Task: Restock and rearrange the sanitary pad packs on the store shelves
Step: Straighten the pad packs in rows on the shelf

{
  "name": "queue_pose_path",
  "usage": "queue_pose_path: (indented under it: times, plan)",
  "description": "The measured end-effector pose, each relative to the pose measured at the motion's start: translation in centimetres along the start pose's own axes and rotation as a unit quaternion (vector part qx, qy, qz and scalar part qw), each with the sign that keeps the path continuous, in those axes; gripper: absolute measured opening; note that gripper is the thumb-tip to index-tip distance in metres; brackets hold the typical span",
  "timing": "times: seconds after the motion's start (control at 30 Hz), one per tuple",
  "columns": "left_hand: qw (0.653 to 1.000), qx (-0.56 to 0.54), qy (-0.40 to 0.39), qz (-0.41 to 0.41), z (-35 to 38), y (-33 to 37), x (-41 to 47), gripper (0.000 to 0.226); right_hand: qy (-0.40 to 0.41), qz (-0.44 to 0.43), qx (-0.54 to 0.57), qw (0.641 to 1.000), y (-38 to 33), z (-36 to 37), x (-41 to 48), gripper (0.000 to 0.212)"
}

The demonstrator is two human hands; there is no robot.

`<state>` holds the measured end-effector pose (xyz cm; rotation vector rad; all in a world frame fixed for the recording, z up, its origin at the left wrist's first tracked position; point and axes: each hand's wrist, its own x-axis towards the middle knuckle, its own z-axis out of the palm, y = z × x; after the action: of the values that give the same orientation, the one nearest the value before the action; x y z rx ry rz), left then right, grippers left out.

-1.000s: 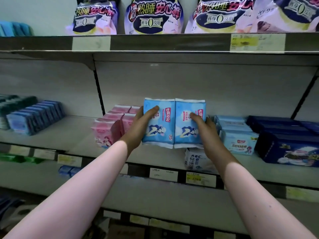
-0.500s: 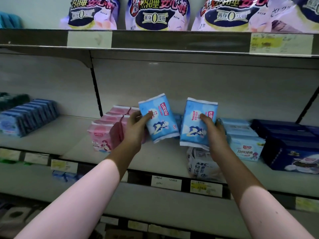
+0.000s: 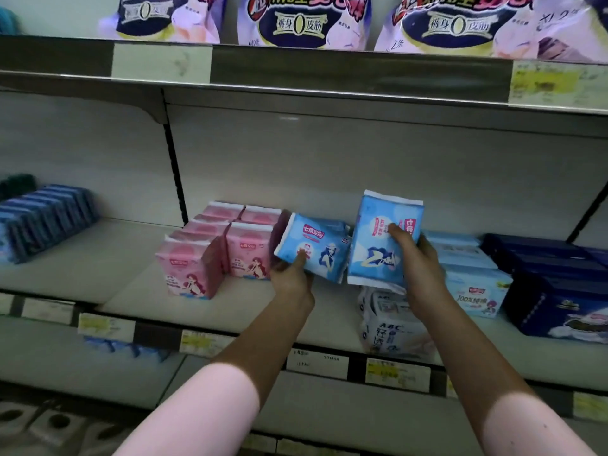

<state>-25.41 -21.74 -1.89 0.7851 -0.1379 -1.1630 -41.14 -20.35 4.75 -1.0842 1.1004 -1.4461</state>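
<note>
A tilted light-blue soft plastic pad pack (image 3: pixel 316 247) is gripped by the left hand (image 3: pixel 291 278), thumb on its face. It is probably angled for slotting beside the pink plastic pad packs (image 3: pixel 204 255) just left of the fingers. An upright light-blue plastic pad pack (image 3: pixel 378 238) is clasped in the curled right hand (image 3: pixel 419 260), above a white plastic pack (image 3: pixel 388 327). Both are held over the grey metal shelf (image 3: pixel 131 268).
</note>
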Motion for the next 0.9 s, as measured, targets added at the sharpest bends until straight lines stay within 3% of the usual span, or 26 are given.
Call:
queue_pose_path:
  times: [0.07,0.3,0.5,0.7,0.9]
  plan:
    - [1.000,0.001,0.007,-0.024,0.3,-0.8,0.5,0.018,-0.002,-0.002,0.001,1.000,0.0,0.2,0.4,0.006]
    - [0.990,0.071,0.078,-0.092,0.6,-1.9,3.1,0.031,-0.001,-0.009,-0.030,1.000,0.1,0.6,1.5,0.012]
    - [0.985,0.111,0.088,-0.096,1.2,-2.9,5.2,0.033,0.000,-0.011,-0.037,0.999,-0.3,0.7,2.3,0.024]
    - [0.973,0.197,0.079,-0.089,1.7,-1.8,4.4,0.041,0.004,-0.013,-0.028,1.000,0.0,1.4,2.2,0.007]
    - [0.977,0.176,0.091,-0.075,2.8,-0.4,3.6,0.023,-0.013,-0.016,-0.051,0.998,0.3,1.5,2.1,0.011]
